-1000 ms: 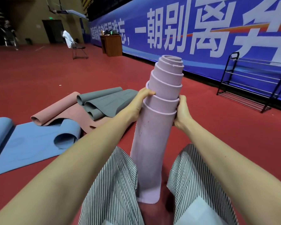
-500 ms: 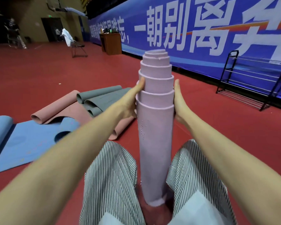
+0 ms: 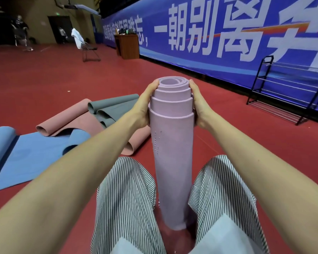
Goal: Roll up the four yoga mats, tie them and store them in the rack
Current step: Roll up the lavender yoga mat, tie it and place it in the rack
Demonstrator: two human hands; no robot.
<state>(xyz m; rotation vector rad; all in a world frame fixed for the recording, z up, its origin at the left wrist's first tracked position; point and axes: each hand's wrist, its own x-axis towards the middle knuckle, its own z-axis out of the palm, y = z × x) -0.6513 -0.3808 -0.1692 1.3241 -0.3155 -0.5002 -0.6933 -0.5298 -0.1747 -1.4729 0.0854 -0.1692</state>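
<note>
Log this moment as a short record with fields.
held: lilac mat, rolled, upright on floor between the legs, layers stepped at top
left hand: grips roll's top, left side
right hand: grips roll's top, right side
on floor, left: blue mat, pink mat, grey mat, loosely curled, untied
rack: far right, no mats on visible shelves

The blue wall banner (image 3: 228,43) carries large white Chinese characters reading "一朝别离"; the smaller ones before them are blurred.

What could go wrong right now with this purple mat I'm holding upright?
The purple mat shows no tie, and its inner layers stick up in steps, so it may unroll if the left hand or right hand lets go. Standing on end on the floor, it could also tip.
</note>
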